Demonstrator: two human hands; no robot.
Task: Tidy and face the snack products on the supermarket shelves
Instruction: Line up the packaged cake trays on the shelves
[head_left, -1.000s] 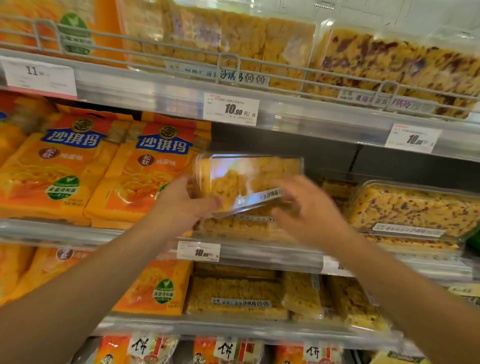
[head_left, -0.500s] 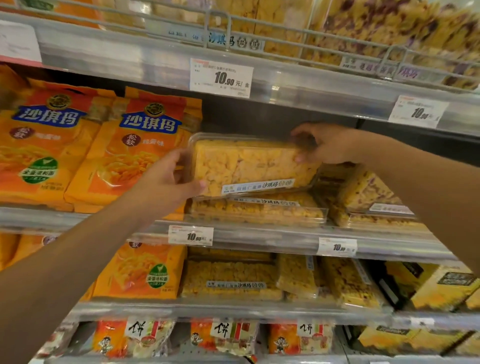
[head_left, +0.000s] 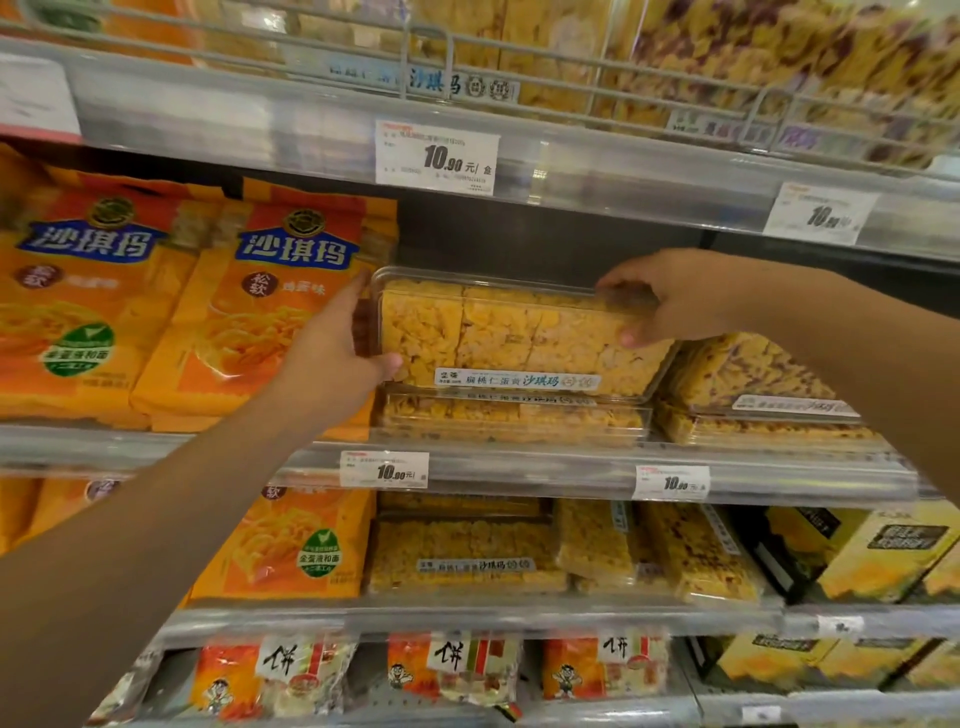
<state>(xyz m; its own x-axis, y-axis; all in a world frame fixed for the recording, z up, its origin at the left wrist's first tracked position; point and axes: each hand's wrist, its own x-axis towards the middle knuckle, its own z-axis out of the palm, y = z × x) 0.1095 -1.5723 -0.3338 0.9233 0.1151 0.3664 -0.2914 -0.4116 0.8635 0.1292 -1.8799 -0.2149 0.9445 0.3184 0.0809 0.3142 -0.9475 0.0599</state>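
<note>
A clear plastic box of yellow sachima (head_left: 514, 338) leans label-forward on top of another such box (head_left: 511, 418) on the middle shelf. My left hand (head_left: 337, 353) grips its left end, thumb across the front lower corner. My right hand (head_left: 670, 296) grips its upper right corner, fingers over the top edge and thumb on the front. Right of it lie two stacked boxes with purple flecks (head_left: 748, 384).
Orange sachima bags (head_left: 280, 301) stand left of the box. The shelf rail (head_left: 519, 470) carries price tags. Below are more clear boxes (head_left: 467, 556), an orange bag (head_left: 291, 545) and yellow cartons (head_left: 878, 551). The top shelf has a wire guard (head_left: 519, 67).
The box went from being held tilted in front of the shelf to resting on the lower box, facing forward. My right hand moved from its front to its upper right corner.
</note>
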